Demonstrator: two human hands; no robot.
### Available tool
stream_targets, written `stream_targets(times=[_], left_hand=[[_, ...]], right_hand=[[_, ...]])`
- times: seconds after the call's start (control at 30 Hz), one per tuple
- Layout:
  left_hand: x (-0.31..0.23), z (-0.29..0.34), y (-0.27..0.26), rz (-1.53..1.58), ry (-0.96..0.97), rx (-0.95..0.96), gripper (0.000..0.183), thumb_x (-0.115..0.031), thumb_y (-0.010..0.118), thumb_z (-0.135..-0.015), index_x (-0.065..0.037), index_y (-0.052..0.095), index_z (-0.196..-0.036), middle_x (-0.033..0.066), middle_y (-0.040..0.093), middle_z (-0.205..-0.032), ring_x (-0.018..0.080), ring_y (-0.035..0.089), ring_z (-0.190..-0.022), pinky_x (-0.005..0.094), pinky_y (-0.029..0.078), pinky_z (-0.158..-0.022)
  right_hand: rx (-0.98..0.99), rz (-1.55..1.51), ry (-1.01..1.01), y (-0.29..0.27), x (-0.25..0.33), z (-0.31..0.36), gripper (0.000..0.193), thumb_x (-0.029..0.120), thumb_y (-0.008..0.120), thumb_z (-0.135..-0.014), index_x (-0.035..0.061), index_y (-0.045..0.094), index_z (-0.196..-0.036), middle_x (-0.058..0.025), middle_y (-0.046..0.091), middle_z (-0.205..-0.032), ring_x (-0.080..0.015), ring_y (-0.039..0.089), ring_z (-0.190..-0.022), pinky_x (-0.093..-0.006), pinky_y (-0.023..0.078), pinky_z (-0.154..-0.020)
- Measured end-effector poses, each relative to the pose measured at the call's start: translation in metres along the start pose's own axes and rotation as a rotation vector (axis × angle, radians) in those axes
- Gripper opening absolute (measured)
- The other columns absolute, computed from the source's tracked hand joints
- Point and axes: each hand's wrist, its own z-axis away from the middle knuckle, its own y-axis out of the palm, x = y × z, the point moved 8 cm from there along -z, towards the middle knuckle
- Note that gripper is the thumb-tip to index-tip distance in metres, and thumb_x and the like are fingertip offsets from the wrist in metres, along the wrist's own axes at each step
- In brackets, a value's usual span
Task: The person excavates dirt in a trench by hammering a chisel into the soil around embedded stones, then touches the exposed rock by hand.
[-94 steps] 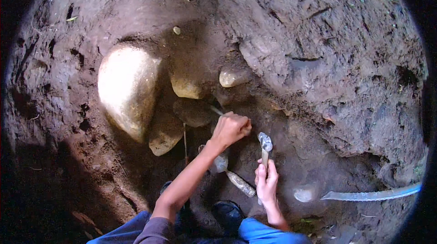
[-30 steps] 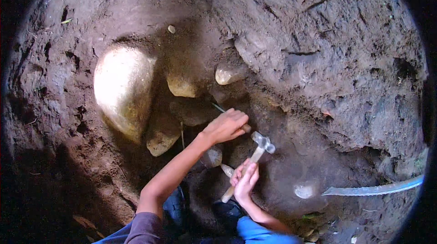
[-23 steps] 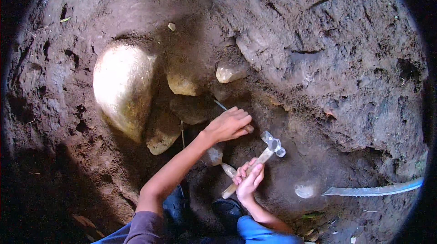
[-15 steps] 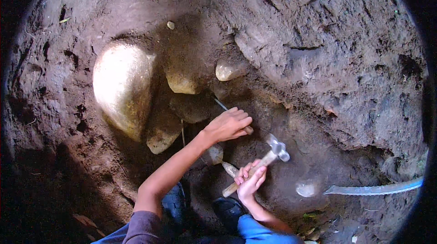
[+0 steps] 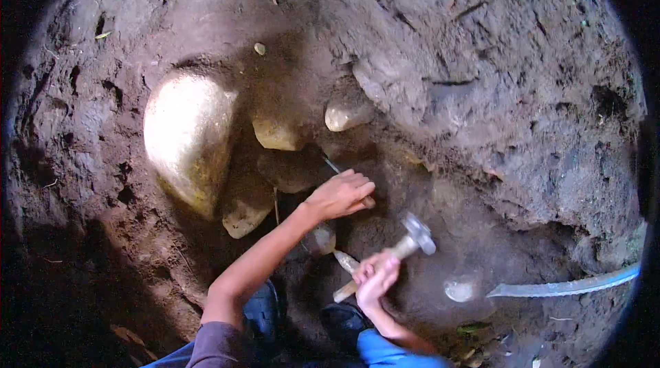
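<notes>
My left hand [image 5: 342, 195] is closed around a slim hand tool with a thin metal shaft [image 5: 331, 164]. The shaft slants up-left into the dark soil among half-buried stones, and the handle's butt pokes out past my fingers. The kind of tip is hidden. Lower right of it, my right hand [image 5: 377, 279] grips the wooden handle of a hammer [image 5: 419, 233]; its metal head is raised, apart from the other tool. Between my forearms lies a trowel [image 5: 323, 239] with a pale handle [image 5: 348, 262], partly behind my right hand.
A large pale boulder [image 5: 189, 138] rises at left. Smaller stones [image 5: 275, 133] sit in the dug hollow, one [image 5: 340, 118] to their right. At lower right rests a long serrated blade [image 5: 564, 287] beside a pale round stone [image 5: 460, 290]. A rough earth bank [image 5: 495, 107] fills the upper right.
The hammer head has dropped slightly and tilted, with blur on my right hand. My left hand keeps its grip with barely any movement. The whole view has shifted a little.
</notes>
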Motion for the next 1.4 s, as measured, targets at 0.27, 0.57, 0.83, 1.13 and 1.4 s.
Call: stream_targets(times=[0.27,0.57,0.83,1.13,1.4], left_hand=[[-0.003,-0.001,0.007,-0.039,-0.094,0.059,0.026,-0.021,0.067,-0.084,-0.006,0.047,-0.092,0.0124,0.059,-0.089,0.0318,0.059,-0.088,0.0416,0.044,-0.082],[-0.024,-0.011,0.005,-0.101,-0.054,0.014,0.028,-0.022,0.068,-0.083,-0.005,0.046,-0.088,0.0135,0.058,-0.085,0.0327,0.059,-0.086,0.0417,0.045,-0.079],[-0.007,-0.010,0.001,-0.072,-0.088,-0.042,0.029,-0.022,0.069,-0.082,-0.005,0.046,-0.089,0.0138,0.058,-0.084,0.0329,0.059,-0.085,0.0428,0.045,-0.078],[-0.017,-0.015,-0.004,0.013,-0.070,-0.107,0.029,-0.019,0.070,-0.081,-0.006,0.044,-0.086,0.0131,0.055,-0.081,0.0340,0.056,-0.079,0.0424,0.043,-0.074],[-0.006,-0.014,0.001,-0.034,-0.090,-0.113,0.031,-0.018,0.072,-0.079,-0.006,0.045,-0.087,0.0136,0.055,-0.082,0.0353,0.057,-0.083,0.0451,0.044,-0.076]], right_hand=[[0.035,0.075,-0.102,0.000,0.023,0.007,0.040,0.056,0.039,-0.102,0.0162,0.037,-0.098,0.0014,0.034,-0.063,-0.0099,0.033,-0.042,-0.0240,0.029,-0.037],[0.164,0.059,-0.083,0.026,0.035,0.012,0.041,0.057,0.036,-0.102,0.0168,0.034,-0.098,0.0014,0.031,-0.061,-0.0090,0.030,-0.041,-0.0239,0.027,-0.036],[0.204,0.014,-0.050,0.027,0.040,0.011,0.038,0.053,0.035,-0.104,0.0160,0.033,-0.096,0.0006,0.035,-0.067,-0.0087,0.035,-0.046,-0.0225,0.029,-0.039],[0.162,0.067,-0.035,0.021,0.035,0.006,0.039,0.056,0.035,-0.103,0.0170,0.034,-0.098,0.0010,0.033,-0.064,-0.0091,0.032,-0.043,-0.0238,0.029,-0.038],[0.188,0.031,0.002,0.016,0.028,0.005,0.037,0.051,0.036,-0.104,0.0144,0.037,-0.099,-0.0002,0.037,-0.069,-0.0088,0.034,-0.047,-0.0233,0.031,-0.040]])
